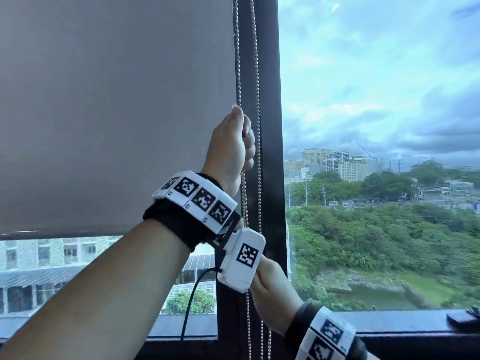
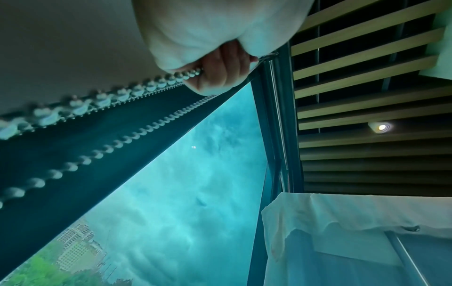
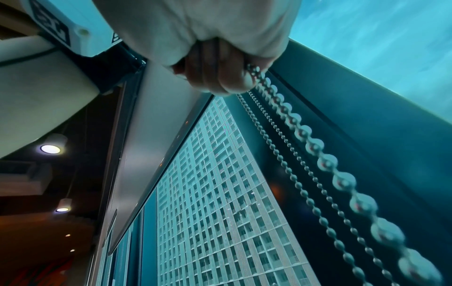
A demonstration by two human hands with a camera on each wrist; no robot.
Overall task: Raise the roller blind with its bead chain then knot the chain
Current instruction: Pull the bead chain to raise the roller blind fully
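a: both hands are on the bead chain (image 1: 243, 193) here. the left hand (image 1: 232, 144) is up high, fingers (image 2: 221, 65) curled round the strand nearest the roller blind (image 1: 117, 113), right against the dark window frame (image 1: 270, 100).

b: and the right hand (image 1: 272, 289) is lower down, half hidden behind the left wrist's camera housing (image 1: 241, 261). its wrist view shows the fingers (image 3: 220, 73) closed tight on the chain, beads running off toward the lens.

a: where's the blind itself?

b: only part way. its bottom bar (image 1: 52, 233) hangs low, with a band of glass and an apartment block (image 1: 46, 255) showing below it. plenty of raising left, and no knot visible yet.

a: so what can go wrong?

b: i'd say the big one is the wrong strand. at least two runs hang side by side, and the free one (image 1: 258, 126) passes just beside the left knuckles. catch both in one fist and the loop locks.

a: and slippage?

b: likely enough. round beads can slide through a fist if one hand lets go before the other has firmed up, and the blind's weight could run it back down.

a: is it the same strand in both hands?

b: looks so, but the housing covers that stretch, so i can't be sure. a sideways pull could also drag the chain against the frame.
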